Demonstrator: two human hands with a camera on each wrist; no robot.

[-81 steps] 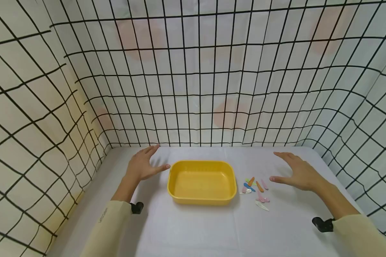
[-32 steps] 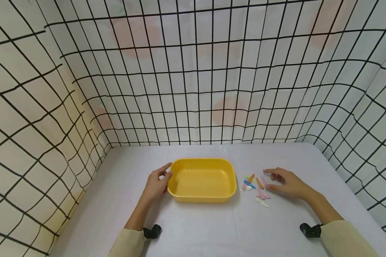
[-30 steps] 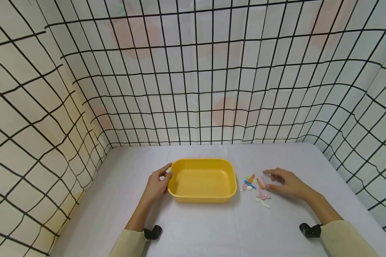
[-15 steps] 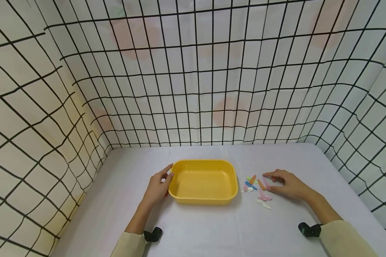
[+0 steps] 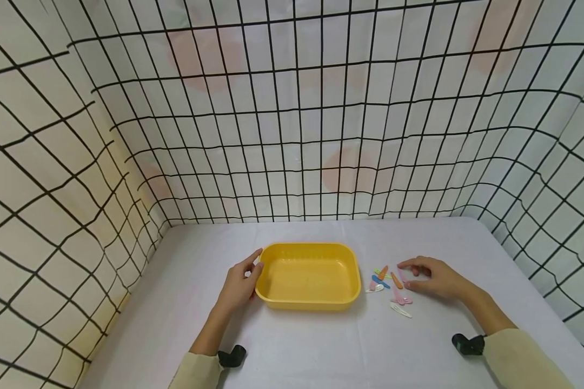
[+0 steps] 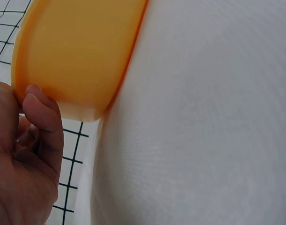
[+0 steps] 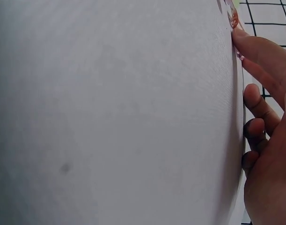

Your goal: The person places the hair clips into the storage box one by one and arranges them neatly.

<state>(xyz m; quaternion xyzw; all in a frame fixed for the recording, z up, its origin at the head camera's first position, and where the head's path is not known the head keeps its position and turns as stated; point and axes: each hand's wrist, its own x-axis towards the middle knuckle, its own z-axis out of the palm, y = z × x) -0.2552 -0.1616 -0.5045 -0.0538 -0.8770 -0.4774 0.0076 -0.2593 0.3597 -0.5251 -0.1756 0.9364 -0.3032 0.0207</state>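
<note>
White walls point(image 5: 311, 124) crossed by black grid lines are set behind a white-covered table point(image 5: 302, 351). By the left hand point(image 5: 236, 283), the left rim of a yellow plastic tray point(image 5: 307, 304) is pinched between thumb and fingers. Right of the tray, multicoloured hair clips point(image 5: 380, 281) are scattered; farther right, a pink clip point(image 5: 402, 275) is bracketed by the half-open right hand point(image 5: 438, 276), thumb and forefinger parted.

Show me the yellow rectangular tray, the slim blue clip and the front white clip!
Yellow rectangular tray point(image 5: 309, 276), head view: bare floor.
Slim blue clip point(image 5: 380, 281), head view: its middle.
Front white clip point(image 5: 401, 310), head view: its middle.
</note>
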